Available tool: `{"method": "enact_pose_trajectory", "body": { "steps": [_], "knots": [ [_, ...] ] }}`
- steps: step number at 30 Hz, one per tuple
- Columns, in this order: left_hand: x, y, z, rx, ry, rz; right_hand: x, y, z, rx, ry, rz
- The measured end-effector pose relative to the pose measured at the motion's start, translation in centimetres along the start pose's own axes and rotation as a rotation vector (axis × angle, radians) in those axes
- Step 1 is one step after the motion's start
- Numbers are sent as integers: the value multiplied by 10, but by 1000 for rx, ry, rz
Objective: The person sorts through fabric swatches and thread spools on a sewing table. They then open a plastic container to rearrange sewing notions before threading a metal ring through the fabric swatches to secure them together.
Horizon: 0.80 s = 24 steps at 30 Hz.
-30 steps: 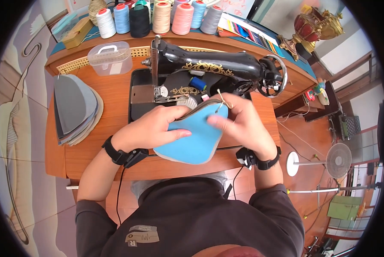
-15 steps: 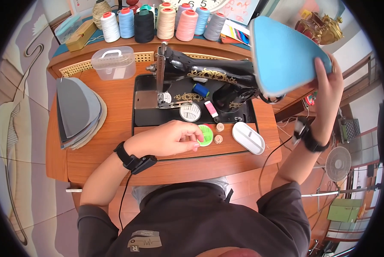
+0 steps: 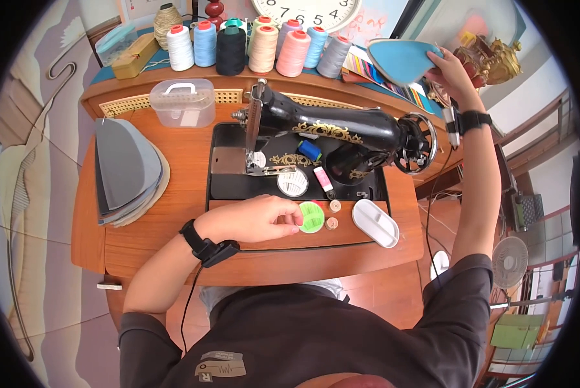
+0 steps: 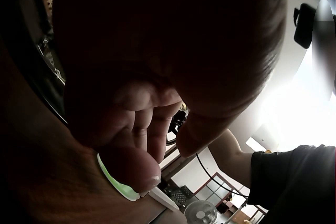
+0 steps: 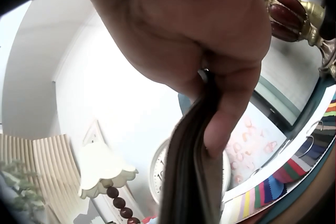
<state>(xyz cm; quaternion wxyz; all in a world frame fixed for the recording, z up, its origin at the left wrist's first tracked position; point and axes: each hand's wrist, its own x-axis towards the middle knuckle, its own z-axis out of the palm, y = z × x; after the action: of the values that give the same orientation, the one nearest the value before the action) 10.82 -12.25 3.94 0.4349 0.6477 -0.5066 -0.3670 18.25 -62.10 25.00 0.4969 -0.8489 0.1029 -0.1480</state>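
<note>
My right hand (image 3: 450, 72) grips the narrow end of a bundle of blue-topped swatches (image 3: 398, 62), raised over the back right of the table. In the right wrist view the bundle (image 5: 184, 176) shows edge-on as several dark layers between thumb and fingers. My left hand (image 3: 254, 218) rests low over the table's front with its fingers loosely curled and nothing held. Its fingertips lie right beside a green needle disc (image 3: 313, 218). Two small bobbins (image 3: 332, 223) and a white oval case (image 3: 375, 223) sit farther right.
A black sewing machine (image 3: 341, 124) stands mid-table, with a white needle disc (image 3: 292, 183) and blue thread spool (image 3: 309, 150) on its bed. Grey swatches (image 3: 127, 161) lie at left, near a clear plastic box (image 3: 183, 110). Thread cones (image 3: 230, 52) and colour cards (image 3: 367, 70) line the back shelf.
My right hand has carried the blue-topped bundle from between both hands, up and away to the back right. The left hand has let go of it and lowered beside the green disc.
</note>
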Motion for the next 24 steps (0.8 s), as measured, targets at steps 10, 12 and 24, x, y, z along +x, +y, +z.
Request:
{"method": "enact_pose_trajectory", "body": {
  "steps": [10, 12, 24],
  "knots": [
    [0, -1, 0, 19, 20, -14, -13, 17, 16, -258, -116, 220],
    [2, -3, 1, 20, 13, -17, -52, 7, 18, -183, -102, 106],
    [-13, 30, -15, 328, 126, -68, -369, 39, 129, 335, -388, 73]
  ]
}}
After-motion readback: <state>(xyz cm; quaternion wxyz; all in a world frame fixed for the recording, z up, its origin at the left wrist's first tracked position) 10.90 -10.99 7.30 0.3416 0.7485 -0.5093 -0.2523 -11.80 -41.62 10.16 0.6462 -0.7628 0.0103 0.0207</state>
